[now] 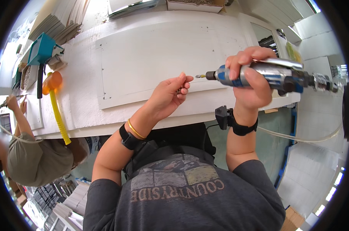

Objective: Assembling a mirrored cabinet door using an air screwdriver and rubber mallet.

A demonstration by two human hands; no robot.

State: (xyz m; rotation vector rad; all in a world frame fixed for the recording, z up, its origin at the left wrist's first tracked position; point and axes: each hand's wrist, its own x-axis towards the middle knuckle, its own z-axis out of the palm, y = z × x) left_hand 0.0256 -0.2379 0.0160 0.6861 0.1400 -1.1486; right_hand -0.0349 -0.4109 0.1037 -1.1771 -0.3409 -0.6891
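Note:
My right hand (253,75) is wrapped round a blue and silver pneumatic screwdriver (274,77), held level above the table's right side. Its bit (200,76) points left toward my left hand (169,95). Curled fingers on that hand enclose small dark pieces, too small to name, with thumb and forefinger pressed together near the bit's tip. Beneath both hands lies a large white panel (151,57), with small dark screws or holes along its edges.
The panel rests on a white-covered table (80,104). At left lie an orange-headed mallet (58,115) with a yellow handle and a teal tool (41,48). A co-worker (39,158) stands at far left. A clear hose (309,138) loops at right; stacked boards (60,19) stand behind.

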